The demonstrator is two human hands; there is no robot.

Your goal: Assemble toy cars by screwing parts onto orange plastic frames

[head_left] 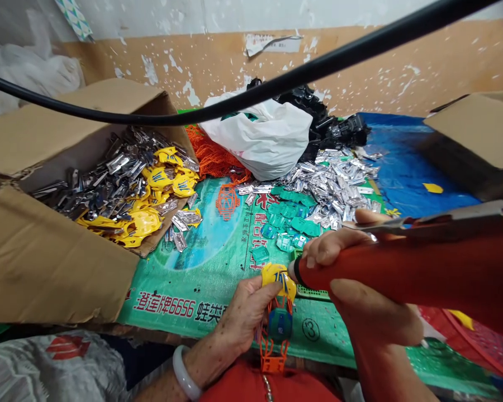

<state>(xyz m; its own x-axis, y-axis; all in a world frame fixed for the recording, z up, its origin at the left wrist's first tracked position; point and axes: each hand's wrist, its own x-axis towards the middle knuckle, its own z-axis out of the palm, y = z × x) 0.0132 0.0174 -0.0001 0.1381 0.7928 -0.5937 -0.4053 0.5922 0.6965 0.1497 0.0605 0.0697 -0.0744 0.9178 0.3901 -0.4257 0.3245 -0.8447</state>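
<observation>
My left hand (249,310) pinches a toy car assembly near the table's front edge. Its yellow body shell (278,279) lies on an orange frame (273,362) with a blue-green block (280,324) in the middle. Fingers of my right hand (360,279) are wrapped round a red power screwdriver (385,268). The tool points left, and its dark tip meets the yellow shell. Teal plastic parts (285,215) lie just beyond, and part of a green basket (314,292) shows under the tool.
An open carton (62,268) at left holds silvery and yellow parts. Behind are orange frames (212,153), a white bag (272,139), black parts (343,131) and silvery pieces (335,178). Another carton (482,131) stands right. A black cable (243,106) crosses above. A pink-red basket (482,349) sits lower right.
</observation>
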